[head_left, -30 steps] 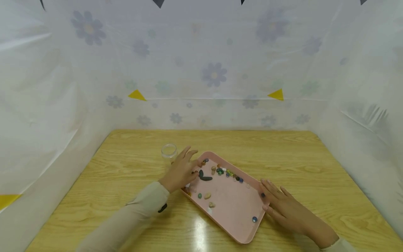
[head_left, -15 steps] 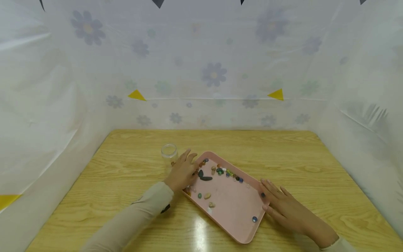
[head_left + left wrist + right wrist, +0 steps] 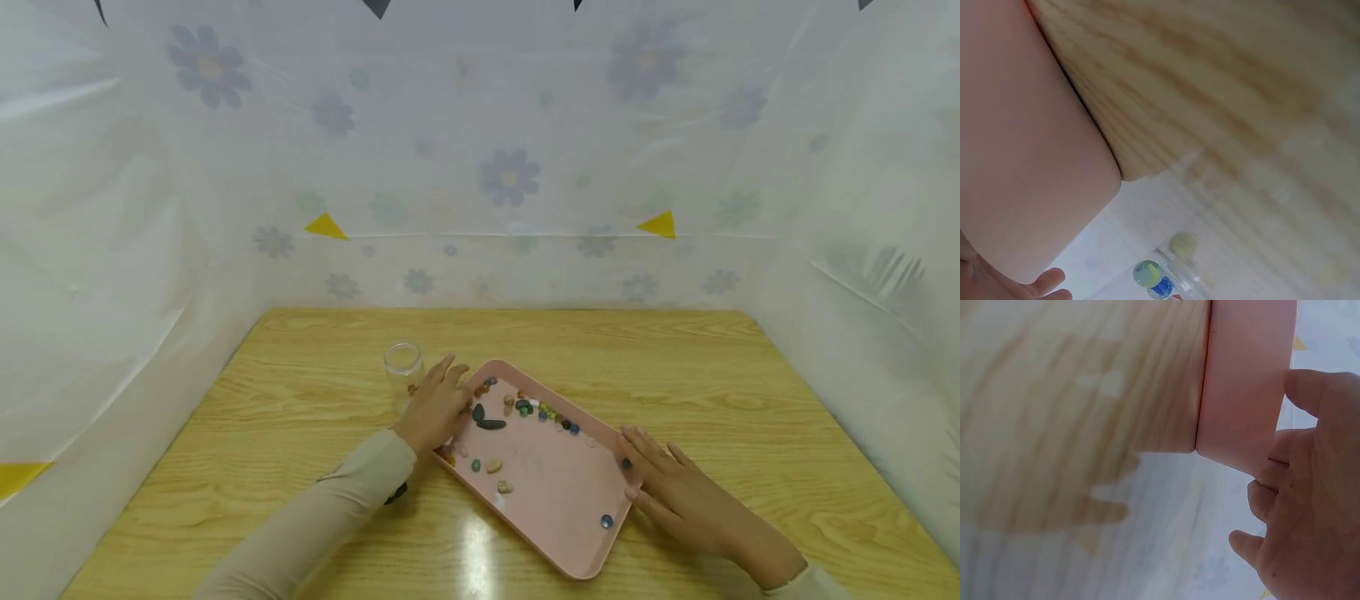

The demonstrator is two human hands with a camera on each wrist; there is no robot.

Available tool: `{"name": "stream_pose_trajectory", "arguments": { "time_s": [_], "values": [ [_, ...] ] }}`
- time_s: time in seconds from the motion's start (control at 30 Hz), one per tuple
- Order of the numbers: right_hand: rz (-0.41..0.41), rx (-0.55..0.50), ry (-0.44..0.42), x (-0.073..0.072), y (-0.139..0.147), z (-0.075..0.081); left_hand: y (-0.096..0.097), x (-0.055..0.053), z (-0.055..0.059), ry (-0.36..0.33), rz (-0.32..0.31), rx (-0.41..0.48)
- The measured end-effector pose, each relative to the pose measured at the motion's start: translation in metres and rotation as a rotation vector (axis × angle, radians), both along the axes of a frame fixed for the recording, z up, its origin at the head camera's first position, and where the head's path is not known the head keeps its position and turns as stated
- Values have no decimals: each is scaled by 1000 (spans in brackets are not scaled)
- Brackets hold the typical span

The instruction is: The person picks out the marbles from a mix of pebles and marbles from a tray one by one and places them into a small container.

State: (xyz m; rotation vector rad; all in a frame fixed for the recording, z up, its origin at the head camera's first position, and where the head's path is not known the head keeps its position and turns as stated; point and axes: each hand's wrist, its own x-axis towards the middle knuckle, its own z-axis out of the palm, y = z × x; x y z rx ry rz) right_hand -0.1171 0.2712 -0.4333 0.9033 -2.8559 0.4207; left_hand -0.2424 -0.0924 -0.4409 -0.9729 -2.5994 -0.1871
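A pink tray [image 3: 555, 492] lies slanted on the table, holding several small stones and glass beads. My left hand [image 3: 433, 412] reaches over its left end, near two dark oblong stones [image 3: 491, 425]; the hand hides its thumb and the ends of some fingers, so any hold is unseen. Just behind that hand stands a clear glass jar [image 3: 403, 358]; a round greenish bead [image 3: 1149, 274] and a blue one [image 3: 1161, 287] show by glass in the left wrist view. My right hand [image 3: 678, 496] rests with fairly straight fingers on the tray's right end, touching the pink wall [image 3: 1241, 394].
A blue bead [image 3: 607, 522] lies near the tray's right corner, and pale stones [image 3: 494, 467] lie nearer its front left. The wooden table [image 3: 300, 358] is enclosed by pale flowered sheeting [image 3: 510, 125] at the back and both sides.
My left hand has shifted slightly toward the front and right, lower at the tray's left end, then stayed nearly still. The right hand, tray and jar keep their places.
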Motion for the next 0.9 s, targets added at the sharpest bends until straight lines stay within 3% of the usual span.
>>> {"name": "stream_pose_trajectory", "arguments": {
  "time_s": [0.43,0.7,0.9],
  "values": [
    [5,1,21,0,-1,1,2,4,6,-18,-10,8],
    [14,18,44,-1,0,0,8,7,16,54,-25,-13],
    [16,21,47,-1,1,-1,3,8,37,188,-77,80]
  ]
}}
